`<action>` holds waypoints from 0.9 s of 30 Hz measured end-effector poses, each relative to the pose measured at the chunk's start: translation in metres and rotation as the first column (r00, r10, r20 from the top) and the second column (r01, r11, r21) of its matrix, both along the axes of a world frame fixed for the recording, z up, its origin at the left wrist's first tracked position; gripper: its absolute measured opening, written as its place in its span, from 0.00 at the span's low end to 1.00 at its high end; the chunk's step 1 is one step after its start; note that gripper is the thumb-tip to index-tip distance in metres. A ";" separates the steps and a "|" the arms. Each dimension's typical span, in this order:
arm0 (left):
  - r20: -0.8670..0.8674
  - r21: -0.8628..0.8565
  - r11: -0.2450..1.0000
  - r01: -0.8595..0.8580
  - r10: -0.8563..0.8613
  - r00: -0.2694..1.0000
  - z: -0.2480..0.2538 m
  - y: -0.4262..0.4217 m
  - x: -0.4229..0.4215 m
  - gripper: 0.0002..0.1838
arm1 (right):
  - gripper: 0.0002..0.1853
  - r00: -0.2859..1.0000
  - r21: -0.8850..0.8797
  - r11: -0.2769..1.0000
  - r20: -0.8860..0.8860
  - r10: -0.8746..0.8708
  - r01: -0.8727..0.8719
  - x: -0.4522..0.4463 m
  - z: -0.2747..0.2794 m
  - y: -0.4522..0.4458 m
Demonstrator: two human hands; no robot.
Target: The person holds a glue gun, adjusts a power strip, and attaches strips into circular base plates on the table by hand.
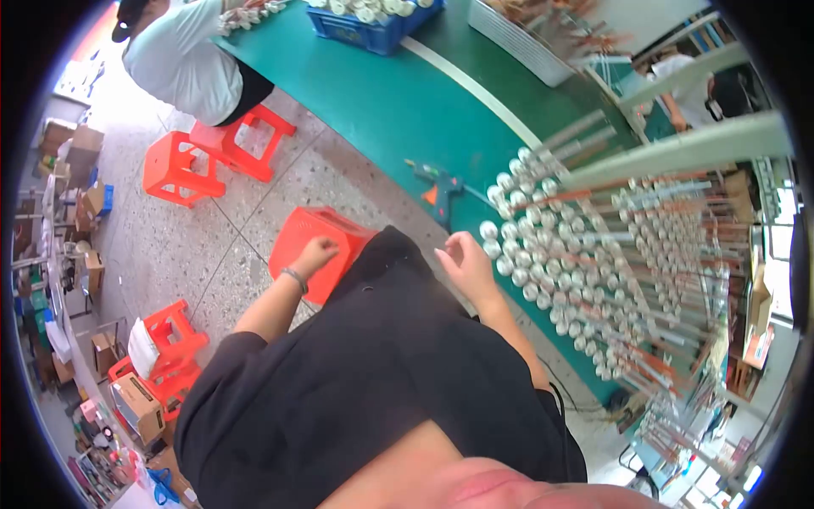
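Note:
My left hand [318,253] hangs over the red stool [294,243], its fingers loosely curled with nothing seen in them. By the table's near edge is my right hand [468,267], thumb apart from half-bent fingers and no object visible in it. A blue-grey and orange glue gun [443,192] lies on the green table [373,110] just beyond that hand. To its right, many rods with round white ends [551,263] are stacked in rows, the nearest ends close to my right fingers.
A blue crate [352,32] of white round pieces and a white basket [521,42] stand farther along the table. Another person [182,64] sits at its far left. Red stools [178,165] are on the floor; a pale beam [678,153] crosses the right side.

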State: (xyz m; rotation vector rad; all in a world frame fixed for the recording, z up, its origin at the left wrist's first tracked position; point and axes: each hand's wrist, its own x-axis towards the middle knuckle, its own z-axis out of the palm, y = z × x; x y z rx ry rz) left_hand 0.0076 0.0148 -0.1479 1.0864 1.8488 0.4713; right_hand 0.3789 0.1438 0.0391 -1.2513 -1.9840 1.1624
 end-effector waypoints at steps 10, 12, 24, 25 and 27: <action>-0.518 -0.542 0.739 -0.401 0.082 0.851 -0.249 -0.034 -0.235 0.45 | 0.32 0.902 -0.005 0.983 0.397 -0.169 0.186 -0.063 -0.057 0.067; -0.437 -0.476 0.774 -0.418 0.205 0.876 -0.246 -0.024 -0.220 0.45 | 0.33 0.831 0.022 0.959 0.493 -0.257 0.283 -0.077 -0.054 0.076; 0.174 -0.706 0.700 -0.110 0.322 0.931 -0.227 0.081 -0.231 0.36 | 0.30 0.715 0.006 0.821 0.489 -0.500 0.570 -0.101 -0.058 0.069; 0.184 -0.692 0.719 -0.070 0.269 0.945 -0.233 0.087 -0.236 0.35 | 0.29 0.724 -0.033 0.794 0.433 -0.537 0.608 -0.102 -0.055 0.068; 0.198 -0.659 0.753 -0.001 0.175 0.964 -0.249 0.102 -0.248 0.34 | 0.27 0.743 -0.018 0.781 0.322 -0.587 0.625 -0.104 -0.053 0.065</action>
